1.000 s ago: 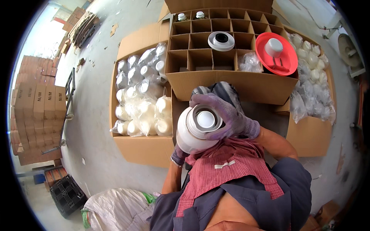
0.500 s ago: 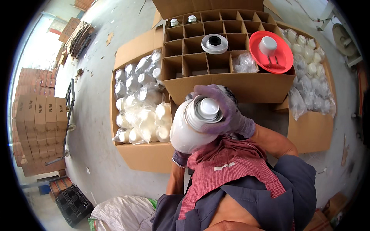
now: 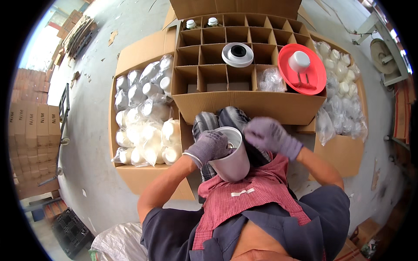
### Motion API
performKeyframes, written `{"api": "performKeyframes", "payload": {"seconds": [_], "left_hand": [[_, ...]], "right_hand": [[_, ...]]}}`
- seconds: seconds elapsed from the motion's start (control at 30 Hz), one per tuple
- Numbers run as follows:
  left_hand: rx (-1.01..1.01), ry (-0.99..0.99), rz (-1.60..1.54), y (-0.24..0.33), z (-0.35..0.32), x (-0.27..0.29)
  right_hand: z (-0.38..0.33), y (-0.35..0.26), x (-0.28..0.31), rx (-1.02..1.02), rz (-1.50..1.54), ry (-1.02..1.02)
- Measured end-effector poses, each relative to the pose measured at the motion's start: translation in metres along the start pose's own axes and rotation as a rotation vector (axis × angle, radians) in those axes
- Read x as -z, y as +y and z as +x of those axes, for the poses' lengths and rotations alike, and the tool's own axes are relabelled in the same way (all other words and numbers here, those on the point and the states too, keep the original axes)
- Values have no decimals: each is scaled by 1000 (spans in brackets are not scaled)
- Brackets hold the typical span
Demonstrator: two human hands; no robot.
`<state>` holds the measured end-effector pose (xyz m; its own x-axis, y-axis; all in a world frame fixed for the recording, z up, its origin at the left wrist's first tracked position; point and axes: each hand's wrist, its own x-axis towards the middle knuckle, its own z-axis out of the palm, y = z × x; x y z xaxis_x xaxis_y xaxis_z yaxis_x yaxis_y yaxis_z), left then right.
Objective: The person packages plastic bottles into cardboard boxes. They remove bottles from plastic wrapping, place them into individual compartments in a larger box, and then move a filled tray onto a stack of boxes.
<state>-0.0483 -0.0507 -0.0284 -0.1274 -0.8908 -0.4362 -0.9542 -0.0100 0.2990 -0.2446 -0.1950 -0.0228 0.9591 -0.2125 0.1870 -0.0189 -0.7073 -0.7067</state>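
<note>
A pale, smooth cylindrical vessel (image 3: 233, 165) stands tilted in my lap, its wide open end facing up. Inside the opening a small shiny metal part shows, but I cannot make out its kind. My left hand (image 3: 210, 147), in a grey-purple glove, grips the vessel over its left rim, with fingertips reaching inside. Just right of the rim my right hand (image 3: 273, 137), gloved alike, hangs apart from the vessel; motion smears its fingers. Beyond my knees stands a divided cardboard carton (image 3: 244, 106), bearing a white round lid with a black centre (image 3: 237, 54) and a red basin (image 3: 313, 82).
A white cup (image 3: 299, 61) and red-handled tool sit in the basin. Two white-capped bottles (image 3: 212, 22) fill far cells. Open cartons with plastic-wrapped white pieces (image 3: 150, 135) (image 3: 339, 100) flank the divided one. Stacked boxes (image 3: 35, 135) and a black crate (image 3: 72, 232) lie left.
The vessel's narrow, white-capped end no longer faces up; a wide open end does. My left hand has come up onto its rim. My right hand has let go and moved right.
</note>
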Motion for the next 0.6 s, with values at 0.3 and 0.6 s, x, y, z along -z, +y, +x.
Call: {"api": "performKeyframes", "payload": {"seconds": [0.3,0.6], "left_hand": [[152,20,-88,29,20,24],[-192,830,-1842,-15,26,42]], "right_hand": [[192,207,67,-39,-446,106],[144,20,21,447,-333,252]]}}
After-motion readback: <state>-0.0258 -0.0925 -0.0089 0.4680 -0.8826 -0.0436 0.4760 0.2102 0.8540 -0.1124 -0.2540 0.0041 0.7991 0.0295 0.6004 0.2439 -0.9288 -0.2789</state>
